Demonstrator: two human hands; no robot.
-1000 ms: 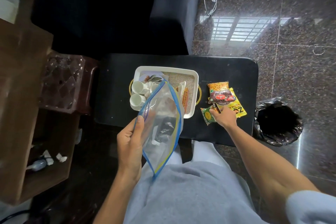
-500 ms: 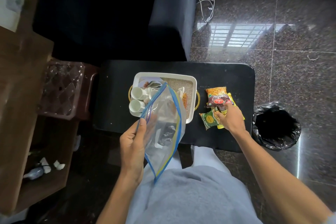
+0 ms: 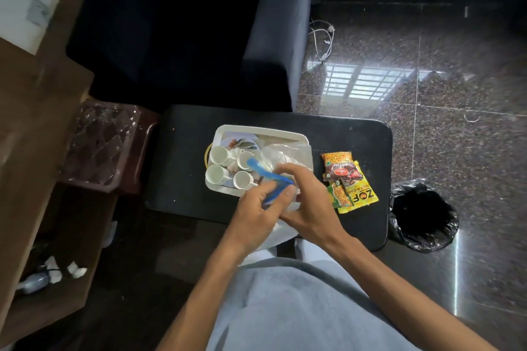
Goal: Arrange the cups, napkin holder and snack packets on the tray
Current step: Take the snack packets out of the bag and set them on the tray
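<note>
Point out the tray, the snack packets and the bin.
tray point(image 3: 265, 131), head view, on its far rim.
snack packets point(image 3: 342, 172), head view, on the red-and-orange top packet.
bin point(image 3: 422, 214), head view, on the black liner's dark opening.

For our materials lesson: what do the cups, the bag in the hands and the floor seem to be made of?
Cups: likely glazed ceramic; white, smooth, thick-rimmed.
Bag: thin clear plastic; see-through, crumpled, with a blue zip strip.
Floor: probably polished granite; dark speckles, tile joints, a mirror-like window reflection.
</note>
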